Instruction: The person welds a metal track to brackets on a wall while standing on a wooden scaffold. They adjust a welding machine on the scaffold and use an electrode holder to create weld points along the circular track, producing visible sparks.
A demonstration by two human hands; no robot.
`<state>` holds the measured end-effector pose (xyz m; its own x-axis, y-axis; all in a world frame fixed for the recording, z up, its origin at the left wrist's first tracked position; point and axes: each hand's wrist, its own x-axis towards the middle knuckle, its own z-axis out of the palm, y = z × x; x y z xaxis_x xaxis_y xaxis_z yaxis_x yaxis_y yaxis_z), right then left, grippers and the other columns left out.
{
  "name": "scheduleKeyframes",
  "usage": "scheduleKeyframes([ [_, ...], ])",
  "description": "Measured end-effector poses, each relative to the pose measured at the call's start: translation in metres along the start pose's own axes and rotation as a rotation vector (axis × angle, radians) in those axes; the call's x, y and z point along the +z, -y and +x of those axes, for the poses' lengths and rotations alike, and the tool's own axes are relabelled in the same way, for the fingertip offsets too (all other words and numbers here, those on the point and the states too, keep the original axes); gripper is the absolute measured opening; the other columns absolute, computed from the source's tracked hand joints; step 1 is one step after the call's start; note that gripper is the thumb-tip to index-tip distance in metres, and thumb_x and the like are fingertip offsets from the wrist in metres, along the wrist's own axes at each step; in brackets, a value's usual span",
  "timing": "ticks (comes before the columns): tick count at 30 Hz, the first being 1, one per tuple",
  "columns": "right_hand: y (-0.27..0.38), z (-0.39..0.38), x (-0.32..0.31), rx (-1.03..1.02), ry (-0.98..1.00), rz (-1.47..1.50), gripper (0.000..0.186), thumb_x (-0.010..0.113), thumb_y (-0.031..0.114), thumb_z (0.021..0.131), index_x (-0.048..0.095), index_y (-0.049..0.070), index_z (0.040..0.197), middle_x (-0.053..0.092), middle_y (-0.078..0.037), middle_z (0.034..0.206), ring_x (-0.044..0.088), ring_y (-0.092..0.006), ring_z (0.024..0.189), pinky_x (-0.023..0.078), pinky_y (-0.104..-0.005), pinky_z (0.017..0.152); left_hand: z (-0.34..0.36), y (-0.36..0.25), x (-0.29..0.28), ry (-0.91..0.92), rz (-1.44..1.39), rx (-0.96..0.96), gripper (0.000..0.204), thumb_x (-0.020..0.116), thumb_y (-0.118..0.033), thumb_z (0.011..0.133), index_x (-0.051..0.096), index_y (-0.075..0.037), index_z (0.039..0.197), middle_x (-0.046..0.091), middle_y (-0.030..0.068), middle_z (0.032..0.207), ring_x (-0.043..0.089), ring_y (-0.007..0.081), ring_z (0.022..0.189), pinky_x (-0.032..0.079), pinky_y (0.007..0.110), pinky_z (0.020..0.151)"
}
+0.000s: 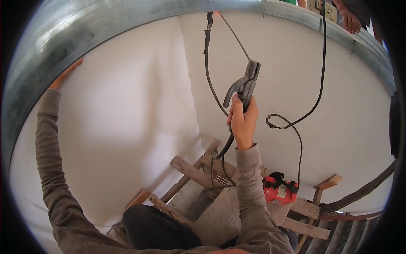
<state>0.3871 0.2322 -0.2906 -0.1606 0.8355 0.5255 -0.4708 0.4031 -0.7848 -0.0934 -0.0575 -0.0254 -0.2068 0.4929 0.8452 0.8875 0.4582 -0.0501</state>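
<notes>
The right hand (244,125) is wrapped tightly round the handle of a welding electrode holder (251,76), raised before the white wall (287,84). From its head, a welding rod (235,36) slants up to the curved metal beam (148,13), glowing orange at its tip. The left hand (69,74) reaches the beam, partly hidden; its grip I cannot tell. Below sits a red welding machine (282,193) on wooden planks (304,208).

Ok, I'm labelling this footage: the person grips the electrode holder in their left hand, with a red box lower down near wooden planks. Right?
Wrong hand: the head view shows the electrode holder in the right hand. The red box is indeed lower down, near wooden planks.
</notes>
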Motion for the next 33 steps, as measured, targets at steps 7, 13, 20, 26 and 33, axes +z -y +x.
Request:
scheduleKeyframes([
  [7, -0.001, 0.004, -0.003, -0.013, 0.000, -0.041, 0.020, 0.059, 0.020, 0.103, 0.052, 0.004, 0.092, 0.049, 0.000, 0.063, 0.045, -0.0072, 0.043, 0.037, -0.0242, 0.040, -0.004, -0.025, -0.001, -0.004, 0.033, 0.039, 0.071, 0.087, -0.040, 0.078, 0.064, -0.004, 0.135, 0.066, 0.0155, 0.132, 0.061, 0.0304, 0.124, 0.047, 0.038, 0.108],
  [13, -0.006, 0.009, -0.004, -0.019, -0.034, -0.011, 0.022, 0.062, 0.021, 0.100, 0.055, 0.001, 0.093, 0.052, 0.000, 0.058, 0.048, -0.0073, 0.043, 0.037, -0.0264, 0.040, -0.007, -0.037, 0.000, -0.005, -0.125, 0.009, 0.074, 0.087, -0.041, 0.079, 0.062, -0.003, 0.137, 0.064, 0.0164, 0.134, 0.060, 0.0309, 0.124, 0.046, 0.038, 0.109],
  [20, -0.008, 0.010, -0.002, 0.002, -0.019, -0.008, 0.021, 0.062, 0.021, 0.100, 0.056, 0.001, 0.095, 0.053, 0.000, 0.060, 0.048, -0.0077, 0.043, 0.037, -0.0267, 0.040, -0.004, -0.020, 0.001, 0.007, -0.089, 0.033, 0.076, 0.086, -0.042, 0.080, 0.060, -0.001, 0.138, 0.062, 0.0193, 0.136, 0.057, 0.0335, 0.127, 0.043, 0.040, 0.111],
  [26, -0.008, 0.012, -0.002, 0.009, -0.012, 0.002, 0.021, 0.063, 0.021, 0.100, 0.056, 0.002, 0.095, 0.052, 0.001, 0.060, 0.048, -0.0069, 0.044, 0.039, -0.0261, 0.039, -0.004, -0.031, -0.006, -0.020, 0.075, 0.078, 0.075, 0.085, -0.042, 0.081, 0.060, -0.002, 0.139, 0.061, 0.0194, 0.138, 0.055, 0.0342, 0.129, 0.041, 0.040, 0.113],
  [33, -0.009, 0.012, -0.002, -0.010, -0.002, 0.024, 0.023, 0.063, 0.023, 0.100, 0.055, 0.004, 0.091, 0.051, 0.001, 0.060, 0.047, -0.0056, 0.044, 0.038, -0.0259, 0.039, 0.002, -0.035, -0.029, 0.111, -0.255, 0.081, 0.067, 0.083, -0.031, 0.085, 0.059, -0.002, 0.140, 0.060, 0.0185, 0.141, 0.056, 0.0336, 0.129, 0.041, 0.041, 0.113],
])
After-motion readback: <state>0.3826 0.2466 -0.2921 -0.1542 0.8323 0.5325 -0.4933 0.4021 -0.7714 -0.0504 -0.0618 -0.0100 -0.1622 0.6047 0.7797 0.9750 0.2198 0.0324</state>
